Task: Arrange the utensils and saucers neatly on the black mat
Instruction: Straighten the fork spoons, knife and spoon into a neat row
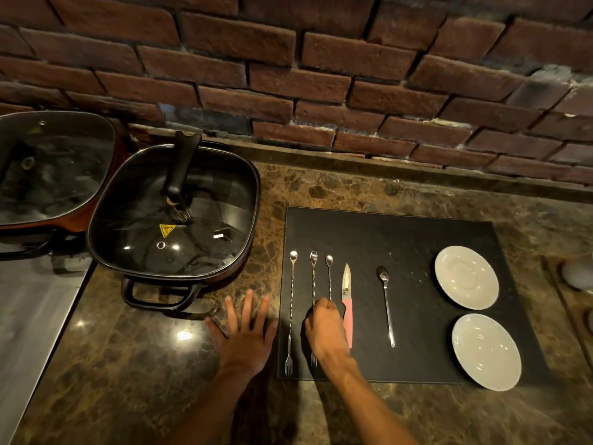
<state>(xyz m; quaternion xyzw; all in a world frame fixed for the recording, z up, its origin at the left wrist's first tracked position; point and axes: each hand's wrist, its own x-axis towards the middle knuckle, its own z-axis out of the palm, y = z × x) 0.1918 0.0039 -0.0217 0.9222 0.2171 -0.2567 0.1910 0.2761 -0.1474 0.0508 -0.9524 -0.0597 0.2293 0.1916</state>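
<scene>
Two bare forearms reach up from the bottom centre of the frame. Left hand (245,332) lies flat and spread on the marble counter (128,364), fingers released and holding nothing, just beside the left edge of the black mat (401,239). Right hand (324,329) sits over the lower left part of the mat, its fingertips pinched on the shafts of the middle bar spoon (313,274) and perhaps the third bar spoon (329,274); which of the two it grips cannot be told, since the hand hides their lower halves. Left of them the first bar spoon (291,303) lies straight, bowl toward the wall, fork end near the mat's lower edge. Right of the hand lie a pink-handled knife (347,303), blade pointing up the frame, then well apart a teaspoon (386,306), slightly slanted. On the mat's right side rest two white saucers: the upper saucer (466,277) fully on the mat, the lower saucer (486,351) overhanging the lower right corner. A lidded electric pan (173,213) stands at centre left. The step in hand looks like straightening and spacing the bar spoons into a parallel row. The next move likely calls for a small sideways nudge, then release, with the teaspoon and lower saucer left to square up
</scene>
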